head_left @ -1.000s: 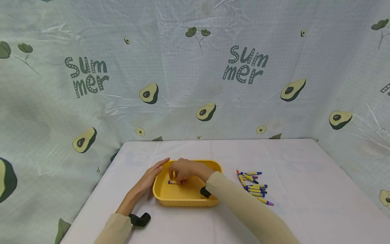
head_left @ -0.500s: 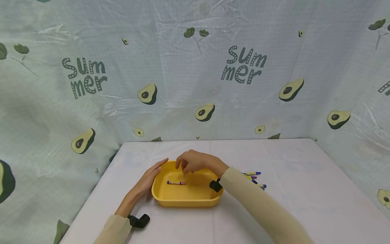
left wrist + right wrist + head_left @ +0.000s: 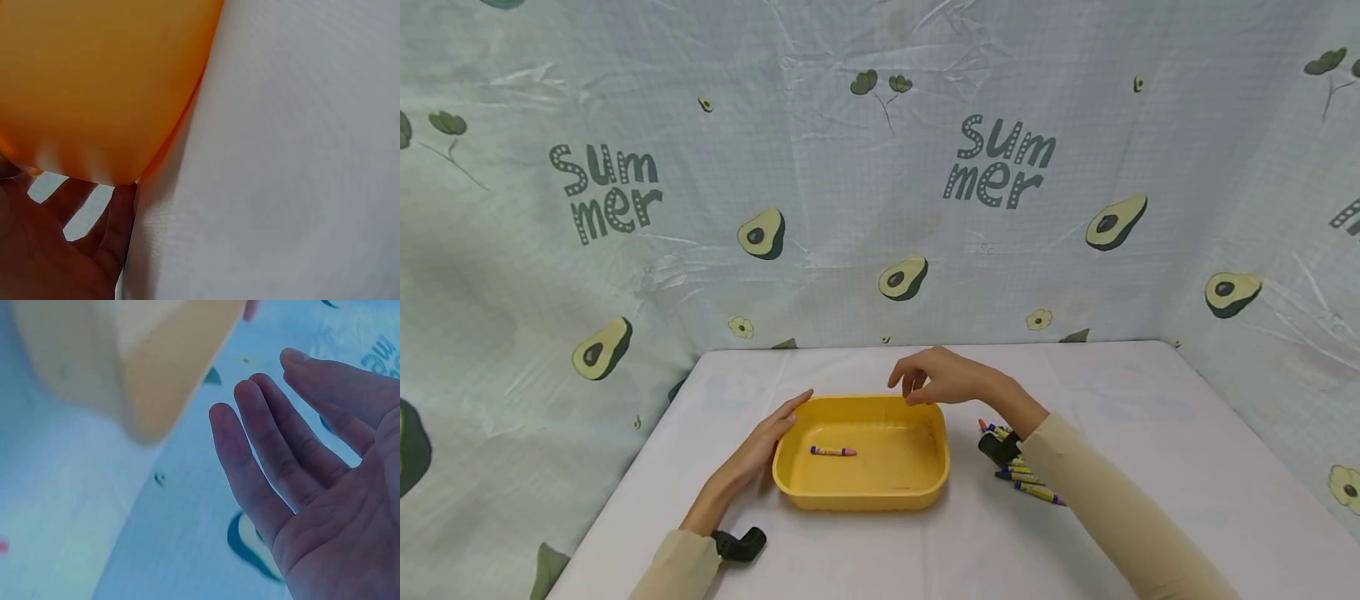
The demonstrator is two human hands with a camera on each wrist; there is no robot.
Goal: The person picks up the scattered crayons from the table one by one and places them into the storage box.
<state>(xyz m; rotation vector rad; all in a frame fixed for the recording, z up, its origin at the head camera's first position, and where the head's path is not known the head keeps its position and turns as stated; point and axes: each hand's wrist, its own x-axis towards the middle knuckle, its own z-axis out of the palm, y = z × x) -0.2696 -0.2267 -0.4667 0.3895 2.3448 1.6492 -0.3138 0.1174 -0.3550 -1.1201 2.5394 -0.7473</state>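
A yellow plastic tray [image 3: 880, 502] stands on the white-covered table. One crayon [image 3: 832, 452] with a pink tip lies flat inside it, left of the middle. My left hand [image 3: 766, 439] rests along the tray's left side, and its fingertips touch the wall in the left wrist view. Over the far right corner of the tray hovers my right hand [image 3: 949, 377], apart from it. Its fingers are loosely bent with nothing between them, as the right wrist view also shows. Several crayons [image 3: 1037, 492] lie in a loose pile right of the tray, partly hidden by the right wrist camera and sleeve.
The white tablecloth [image 3: 865, 558] covers the table up to its far edge. Behind it hangs a curtain [image 3: 827, 167] printed with avocados and lettering. A black camera [image 3: 740, 545] is strapped to the left wrist, another [image 3: 1000, 448] to the right.
My right hand has let go of the crayon in the tray, then risen and moved right, out over the far right corner. The left hand has stayed at the tray's side.
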